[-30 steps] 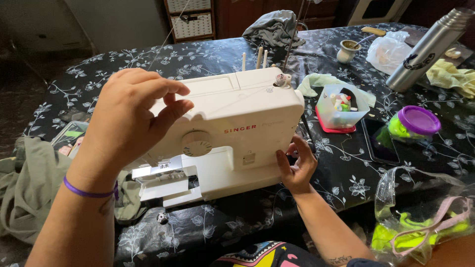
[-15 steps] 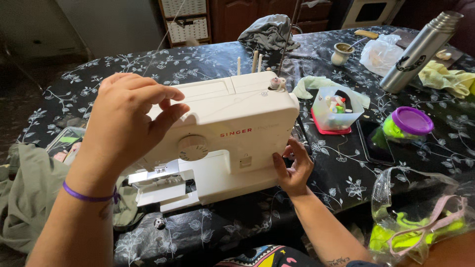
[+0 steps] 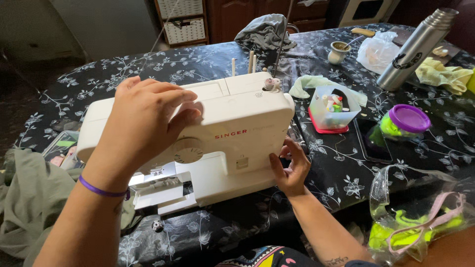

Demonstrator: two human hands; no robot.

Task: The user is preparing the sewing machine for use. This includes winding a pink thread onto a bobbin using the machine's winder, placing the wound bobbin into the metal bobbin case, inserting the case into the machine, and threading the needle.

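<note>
My left hand (image 3: 143,123) sits centre-left of frame, palm flat and fingers spread over the top front of the white sewing machine (image 3: 232,123), not wrapped around anything; a purple band (image 3: 101,189) rings that wrist. My right hand (image 3: 289,168) is just right of centre, half curled, fingertips against the machine's lower right side, thumb on the front face. The machine stands upright in mid-frame on the tabletop (image 3: 123,69), which has a black cloth with white flower print. Needle area and a small tray show at the machine's lower left. Grey-green fabric (image 3: 29,207) hangs at the left edge. Right of the machine: a clear box of small sewing bits (image 3: 336,106) on a red base, then a dark phone (image 3: 373,141) lying flat, then a purple-lidded tub (image 3: 405,121). A steel flask (image 3: 415,49) leans at upper right, a small cup (image 3: 338,52) left of it. A clear bag with yellow-green and pink contents (image 3: 420,217) is at lower right.
</note>
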